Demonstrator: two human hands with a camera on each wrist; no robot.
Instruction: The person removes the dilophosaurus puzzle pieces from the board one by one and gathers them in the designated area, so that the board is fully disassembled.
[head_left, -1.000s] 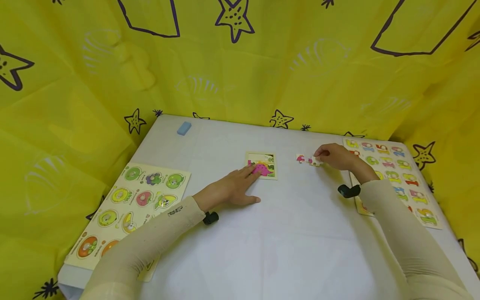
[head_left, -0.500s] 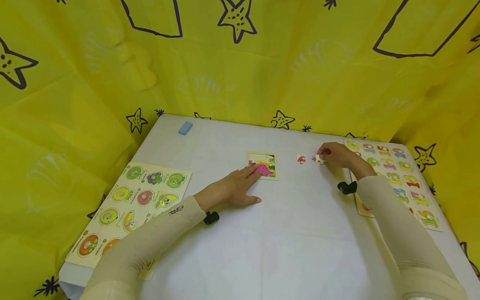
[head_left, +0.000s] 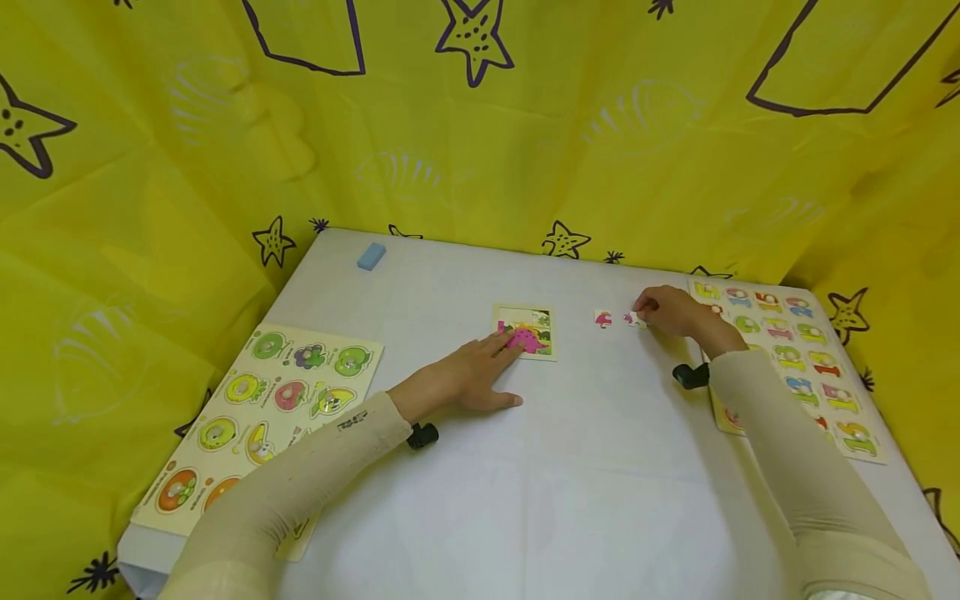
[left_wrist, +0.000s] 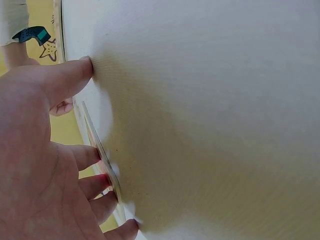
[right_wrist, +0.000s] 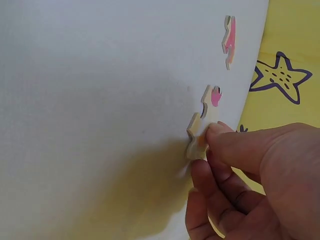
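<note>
My left hand lies with its fingers straight on the pink dinosaur jigsaw puzzle, set in a light wooden frame at mid-table. In the left wrist view its fingertips meet the frame's edge, the thumb spread apart. To the right, my right hand pinches a jigsaw piece between thumb and fingers; part of the piece is hidden behind them. This piece has a pink patch with an eye. A second pink jigsaw piece lies just left of it, a small gap between them.
On the left lies a board of fruit shapes, partly under the left sleeve. A number board sits at the right, partly behind the right forearm. A blue block is near the back left. Yellow curtain closes the back and sides.
My right hand has shifted the pinched piece slightly right, widening its gap to the other loose piece, and the piece has turned a little. My left hand stays on the puzzle.
</note>
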